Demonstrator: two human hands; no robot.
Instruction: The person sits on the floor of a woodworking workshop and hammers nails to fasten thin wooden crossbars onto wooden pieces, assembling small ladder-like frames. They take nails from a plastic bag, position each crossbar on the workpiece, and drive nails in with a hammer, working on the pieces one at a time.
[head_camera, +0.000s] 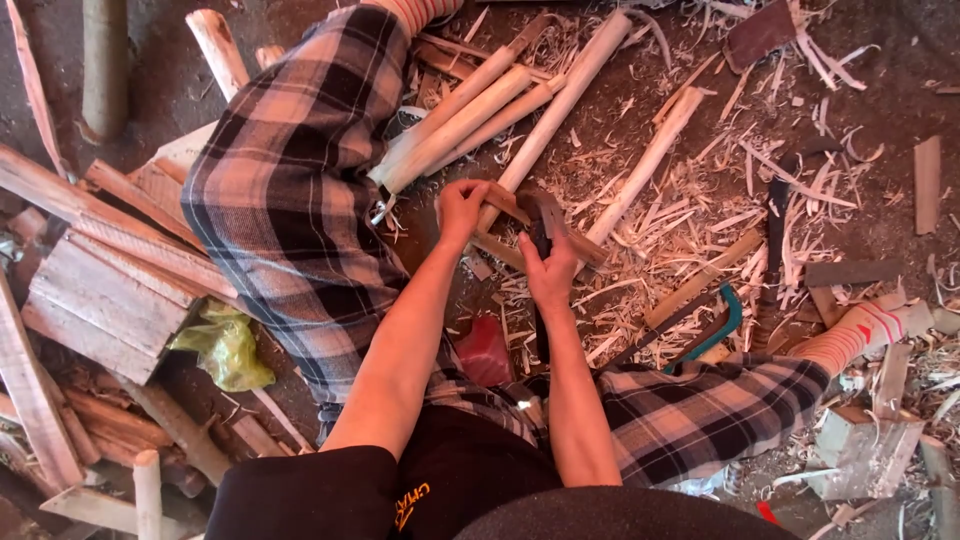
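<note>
Shavings-strewn floor (700, 200) underlies both hands: left hand (460, 208) grips a wooden piece (505, 205), right hand (550, 268) closed around a dark tool (543, 225).

Right hand (550, 268) covers the middle of a dark tool (541, 300); tool type undetermined. Left hand (462, 205) hides part of a wooden piece (510, 207). Plank (30, 390) cut off by left edge.

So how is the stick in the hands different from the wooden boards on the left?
The pale stick is round, thin and smooth; the boards are flat, wide and rough. The left hand touches the stick's end, while the boards lie untouched. Both are wood.
</note>
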